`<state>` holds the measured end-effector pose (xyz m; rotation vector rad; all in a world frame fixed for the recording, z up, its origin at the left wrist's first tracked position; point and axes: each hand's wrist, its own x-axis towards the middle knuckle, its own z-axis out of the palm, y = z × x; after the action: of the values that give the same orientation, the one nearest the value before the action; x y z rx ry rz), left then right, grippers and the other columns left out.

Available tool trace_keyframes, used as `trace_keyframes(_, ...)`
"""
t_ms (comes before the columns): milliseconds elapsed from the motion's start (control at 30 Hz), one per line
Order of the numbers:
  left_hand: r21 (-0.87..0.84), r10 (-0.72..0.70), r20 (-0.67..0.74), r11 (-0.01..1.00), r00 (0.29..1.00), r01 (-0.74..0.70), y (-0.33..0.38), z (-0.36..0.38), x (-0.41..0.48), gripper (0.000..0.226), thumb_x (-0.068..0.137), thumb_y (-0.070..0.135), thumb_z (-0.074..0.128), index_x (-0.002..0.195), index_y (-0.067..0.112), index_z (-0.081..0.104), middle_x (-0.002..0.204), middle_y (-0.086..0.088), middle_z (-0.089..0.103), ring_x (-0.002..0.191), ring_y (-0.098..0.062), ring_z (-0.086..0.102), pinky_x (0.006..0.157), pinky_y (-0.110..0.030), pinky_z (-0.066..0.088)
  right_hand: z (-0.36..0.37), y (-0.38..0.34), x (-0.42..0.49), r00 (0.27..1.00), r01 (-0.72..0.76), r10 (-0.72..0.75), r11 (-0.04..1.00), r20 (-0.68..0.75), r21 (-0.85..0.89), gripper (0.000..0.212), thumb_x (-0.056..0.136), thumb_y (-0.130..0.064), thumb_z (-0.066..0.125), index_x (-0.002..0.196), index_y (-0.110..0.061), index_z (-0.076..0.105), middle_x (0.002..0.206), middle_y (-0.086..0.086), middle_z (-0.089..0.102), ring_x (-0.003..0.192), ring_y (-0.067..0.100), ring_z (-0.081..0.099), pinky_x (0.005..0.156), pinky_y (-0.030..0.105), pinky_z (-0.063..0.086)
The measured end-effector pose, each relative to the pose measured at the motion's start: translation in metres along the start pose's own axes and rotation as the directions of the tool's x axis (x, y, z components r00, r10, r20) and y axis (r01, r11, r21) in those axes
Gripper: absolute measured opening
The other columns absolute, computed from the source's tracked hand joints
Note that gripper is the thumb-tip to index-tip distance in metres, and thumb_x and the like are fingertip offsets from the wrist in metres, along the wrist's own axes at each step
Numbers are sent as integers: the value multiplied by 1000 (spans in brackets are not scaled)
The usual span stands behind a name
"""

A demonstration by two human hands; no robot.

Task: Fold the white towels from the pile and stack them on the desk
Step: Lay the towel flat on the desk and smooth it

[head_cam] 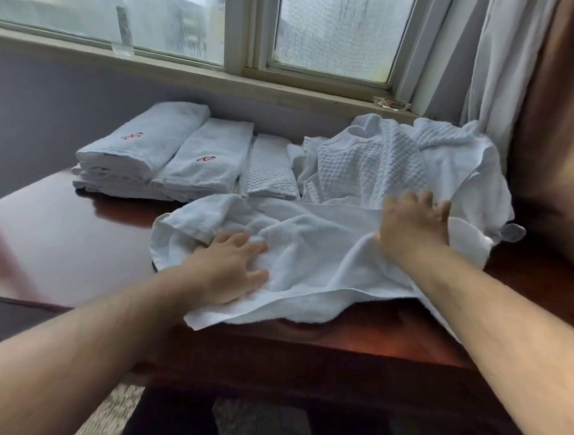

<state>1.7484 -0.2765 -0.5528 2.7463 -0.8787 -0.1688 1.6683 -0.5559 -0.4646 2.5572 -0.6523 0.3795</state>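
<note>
Window [175, 21] — curtain [499, 62] beside it

Both our bare forearms reach forward over the towel [310, 260]. Our left hand [227, 272] lies palm down on its near-left part, fingers spread and nearly straight, pressing flat. Our right hand [412, 221] sits at its far-right part, back toward us, fingers bent, fingertips out of sight; grip unclear.

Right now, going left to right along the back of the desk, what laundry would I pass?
Tall folded stack with a red mark → second folded stack with a red mark → folded waffle-weave towels → unfolded pile of white towels.
</note>
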Motion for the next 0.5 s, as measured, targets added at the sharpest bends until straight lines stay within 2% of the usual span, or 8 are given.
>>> trace_keyframes(100,-209,12,-169,977,986,-48,3,-3,2,41,100,45,50,140,37,52,151,5,45,143,-19,33,118,-44,28,-6,-55,-28,959,273,-281,865,-44,420,34,95,-36,51,118,-16,65,122,11,61,114,33,54,97,43,44)
trace_keyframes(167,-394,-45,-371,912,928,-113,-4,-9,-6,23,99,29,56,118,30,69,125,5,66,118,-14,56,105,-36,42,-11,-87,-41,899,374,-436,710,-45,597,28,97,-35,50,111,-18,67,117,6,64,111,28,57,88,35,44)
trace_keyframes(233,-508,-150,-532,844,833,-172,-18,-12,-23,18,92,31,55,100,32,71,101,12,71,93,-6,63,86,-26,49,-12,-111,-46,853,382,-522,608,-12,696,19,98,-37,51,100,-21,62,108,0,64,106,24,59,77,32,40)
trace_keyframes(300,-511,-244,-633,844,735,-160,-37,-12,-42,16,84,36,51,94,33,64,92,13,67,83,-3,59,73,-12,42,-9,-126,-45,834,385,-552,600,14,701,26,98,-46,49,109,-25,59,114,-2,62,110,23,58,80,34,43)
trace_keyframes(333,-514,-307,-663,850,683,-117,-48,-11,-48,17,82,35,51,96,30,59,94,10,63,85,-5,56,73,-12,39,-7,-131,-43,832,380,-553,615,35,691,33,99,-51,46,119,-27,58,121,-1,60,113,23,57,83,36,44)
trace_keyframes(400,-573,-502,-603,813,620,101,-73,-14,-54,25,85,30,52,108,20,54,110,-2,57,104,-19,50,87,-25,40,-3,-138,-40,835,378,-548,646,58,663,42,99,-56,41,132,-32,52,131,2,56,116,25,56,83,38,44)
trace_keyframes(433,-568,-598,-500,773,627,285,-85,-18,-55,30,89,31,52,115,16,55,119,-8,55,115,-28,46,96,-35,39,-1,-142,-38,840,377,-539,661,62,649,44,100,-58,39,135,-33,50,134,2,55,116,26,56,81,38,42)
trace_keyframes(500,-346,-653,-290,753,699,560,-95,-26,-54,39,94,51,51,109,16,61,124,-11,56,121,-37,43,102,-46,39,4,-146,-37,851,375,-521,683,58,627,46,101,-58,36,138,-34,47,136,2,54,117,27,56,80,38,42)
